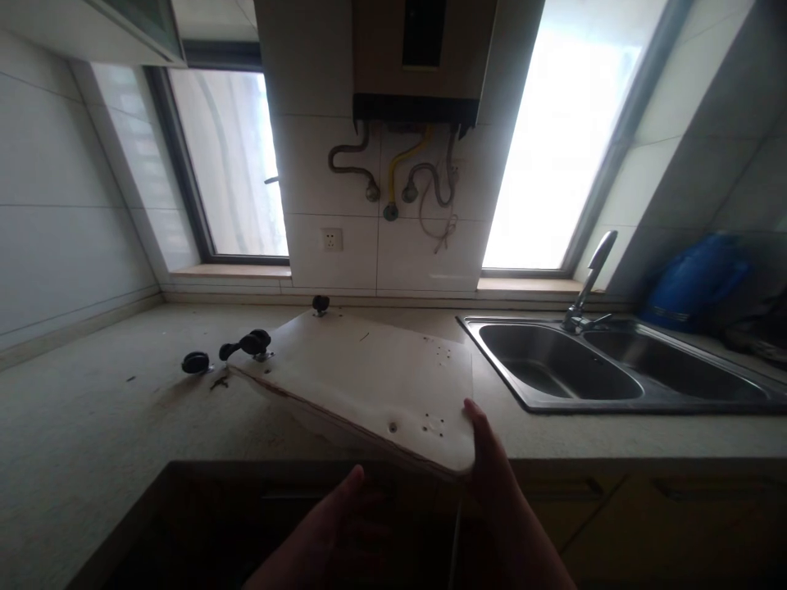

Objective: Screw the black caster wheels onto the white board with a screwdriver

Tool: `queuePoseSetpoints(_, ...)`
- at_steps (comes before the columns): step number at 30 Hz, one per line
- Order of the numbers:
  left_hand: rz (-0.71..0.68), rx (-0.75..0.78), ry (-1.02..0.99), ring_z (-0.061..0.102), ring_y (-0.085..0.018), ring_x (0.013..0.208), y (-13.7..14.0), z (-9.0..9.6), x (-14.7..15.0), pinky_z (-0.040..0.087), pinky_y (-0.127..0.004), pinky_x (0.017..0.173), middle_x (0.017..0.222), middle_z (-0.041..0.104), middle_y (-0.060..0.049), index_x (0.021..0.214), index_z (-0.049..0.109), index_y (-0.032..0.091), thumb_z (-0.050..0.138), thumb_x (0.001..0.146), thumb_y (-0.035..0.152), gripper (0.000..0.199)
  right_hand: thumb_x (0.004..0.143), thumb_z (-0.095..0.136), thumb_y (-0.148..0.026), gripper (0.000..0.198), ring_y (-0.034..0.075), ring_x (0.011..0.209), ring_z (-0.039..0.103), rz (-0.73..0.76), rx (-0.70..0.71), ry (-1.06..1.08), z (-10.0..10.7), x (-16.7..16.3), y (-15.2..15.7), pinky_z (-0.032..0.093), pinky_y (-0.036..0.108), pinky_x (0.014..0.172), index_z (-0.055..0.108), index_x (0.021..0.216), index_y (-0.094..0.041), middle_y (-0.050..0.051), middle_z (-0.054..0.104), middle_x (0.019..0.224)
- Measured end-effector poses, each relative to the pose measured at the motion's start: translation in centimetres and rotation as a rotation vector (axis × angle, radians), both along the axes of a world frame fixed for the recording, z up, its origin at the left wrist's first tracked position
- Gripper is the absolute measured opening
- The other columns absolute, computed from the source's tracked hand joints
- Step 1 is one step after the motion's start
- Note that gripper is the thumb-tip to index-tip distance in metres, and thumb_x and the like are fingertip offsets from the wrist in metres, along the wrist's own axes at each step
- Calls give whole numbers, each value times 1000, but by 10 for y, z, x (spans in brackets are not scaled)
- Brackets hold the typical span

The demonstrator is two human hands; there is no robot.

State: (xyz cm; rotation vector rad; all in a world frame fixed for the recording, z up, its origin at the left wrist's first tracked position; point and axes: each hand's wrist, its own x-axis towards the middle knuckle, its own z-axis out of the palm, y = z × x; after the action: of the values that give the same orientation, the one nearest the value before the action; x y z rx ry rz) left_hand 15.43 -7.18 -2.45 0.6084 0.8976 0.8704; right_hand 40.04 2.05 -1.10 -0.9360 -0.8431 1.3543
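Observation:
A white wooden board (362, 360) with a chipped front edge lies at a tilt over the counter. Around its right front corner my right hand (492, 459) is closed, thumb on top and the other fingers hidden underneath. My left hand (338, 524) is below the front edge, apart from the board, fingers stretched out and holding nothing. Black casters sit at the board's left end: a far one (320, 305) and a near one (253, 342). Beside that end, another black caster (197, 362) rests on the counter. Small screw holes (434, 424) show at the board's right end.
A double steel sink (529, 401) with a tap (587, 287) is set into the counter (92, 426) on the right. A blue object (694, 279) stands behind it. Cabinet fronts (571, 500) lie below the counter edge. A water heater (418, 57) with pipes hangs on the wall.

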Motion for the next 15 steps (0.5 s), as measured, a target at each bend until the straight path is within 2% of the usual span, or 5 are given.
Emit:
queuePoseSetpoints(2,-46,1,-64,64,-38,123,2,11,12,46,-51,108,137,66,-19,127,71,16,57,90,69,66,81,70,-61,50,30,83,75,27,-64,55,-1,-8,-10,61,38,66,68,110,-20,9,78,95)
queuePoseSetpoints(5,-38,103,-227,61,-36,128,7,19,30,43,-49,113,135,68,-18,131,69,14,58,95,60,59,82,69,-59,55,32,88,76,77,-166,154,-4,-22,-21,61,39,67,67,118,-17,11,78,100)
queuePoseSetpoints(11,170,147,-388,51,-34,141,14,13,47,35,-48,121,141,65,-13,138,64,16,60,98,47,51,81,74,-54,46,30,95,74,-3,-157,146,-11,-34,-27,61,38,77,69,112,-21,9,78,109)
queuePoseSetpoints(13,223,154,-366,50,-34,141,14,14,46,37,-49,120,141,65,-14,139,62,15,63,97,43,51,78,77,-54,42,27,84,74,13,-155,85,-15,-29,-22,60,36,70,70,103,-22,7,78,97)
queuePoseSetpoints(15,268,143,-332,50,-34,141,12,16,42,40,-48,119,140,66,-14,139,62,15,66,95,39,51,74,81,-54,40,21,61,67,-3,-141,11,-18,-20,-17,54,31,53,69,96,-23,2,72,74)
